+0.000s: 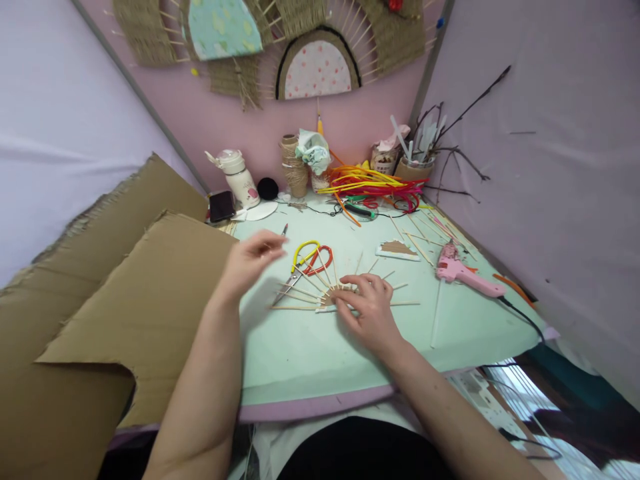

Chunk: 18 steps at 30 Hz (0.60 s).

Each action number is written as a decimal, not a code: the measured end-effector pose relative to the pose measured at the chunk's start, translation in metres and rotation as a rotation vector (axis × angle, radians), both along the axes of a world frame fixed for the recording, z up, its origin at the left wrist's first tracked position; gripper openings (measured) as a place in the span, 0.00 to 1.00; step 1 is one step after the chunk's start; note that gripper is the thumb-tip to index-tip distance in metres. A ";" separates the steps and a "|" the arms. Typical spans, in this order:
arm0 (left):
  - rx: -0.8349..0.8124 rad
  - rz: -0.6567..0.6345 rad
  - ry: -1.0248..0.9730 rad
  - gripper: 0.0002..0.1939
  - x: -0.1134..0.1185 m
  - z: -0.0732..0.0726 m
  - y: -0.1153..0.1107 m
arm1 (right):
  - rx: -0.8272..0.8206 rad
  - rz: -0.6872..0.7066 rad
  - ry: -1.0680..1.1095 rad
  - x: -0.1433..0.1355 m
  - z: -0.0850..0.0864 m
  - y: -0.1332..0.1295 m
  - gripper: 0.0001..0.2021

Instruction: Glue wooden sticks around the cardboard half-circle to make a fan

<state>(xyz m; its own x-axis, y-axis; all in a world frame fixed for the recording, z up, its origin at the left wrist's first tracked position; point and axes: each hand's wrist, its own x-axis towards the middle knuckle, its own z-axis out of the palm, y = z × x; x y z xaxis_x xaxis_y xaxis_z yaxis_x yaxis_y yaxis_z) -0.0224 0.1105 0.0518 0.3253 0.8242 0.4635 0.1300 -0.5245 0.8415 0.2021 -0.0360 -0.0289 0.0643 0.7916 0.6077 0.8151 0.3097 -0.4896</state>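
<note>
A small cardboard half-circle (327, 301) with a pale lower edge lies on the table, thin wooden sticks (300, 295) fanning out from it. My right hand (367, 307) is over its right part, fingers bent and fingertips holding it down; they hide part of the cardboard. Raised to the left of the fan is my left hand (254, 261), slightly blurred, with thumb and fingers curved and a gap at the tips. I see nothing between them. Scissors (295, 275) with one yellow and one red handle lie partly beneath the sticks.
A pink glue gun (467, 273) lies at right, its cord running off the edge. Large cardboard sheets (150, 293) cover the left side. Behind are a white bottle (240, 179), a twine spool (295, 167), colourful pipe cleaners (375, 183) and another cardboard half-circle (397, 249).
</note>
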 end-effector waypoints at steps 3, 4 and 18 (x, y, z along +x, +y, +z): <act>0.000 0.179 -0.369 0.16 -0.019 0.016 0.000 | 0.054 -0.027 0.039 -0.001 0.002 0.000 0.07; -0.024 0.235 -0.455 0.14 -0.020 0.015 -0.001 | 0.057 -0.028 0.043 -0.001 0.003 0.000 0.06; 0.106 -0.216 0.945 0.04 0.012 -0.036 -0.022 | 0.001 -0.007 0.021 -0.001 0.002 0.000 0.05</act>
<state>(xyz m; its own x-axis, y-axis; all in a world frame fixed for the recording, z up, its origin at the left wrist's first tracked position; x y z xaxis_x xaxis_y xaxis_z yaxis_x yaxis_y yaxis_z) -0.0105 0.0886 0.0163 0.7405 0.6721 0.0020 0.6192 -0.6834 0.3869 0.2014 -0.0363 -0.0268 0.0826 0.7906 0.6067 0.8067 0.3044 -0.5064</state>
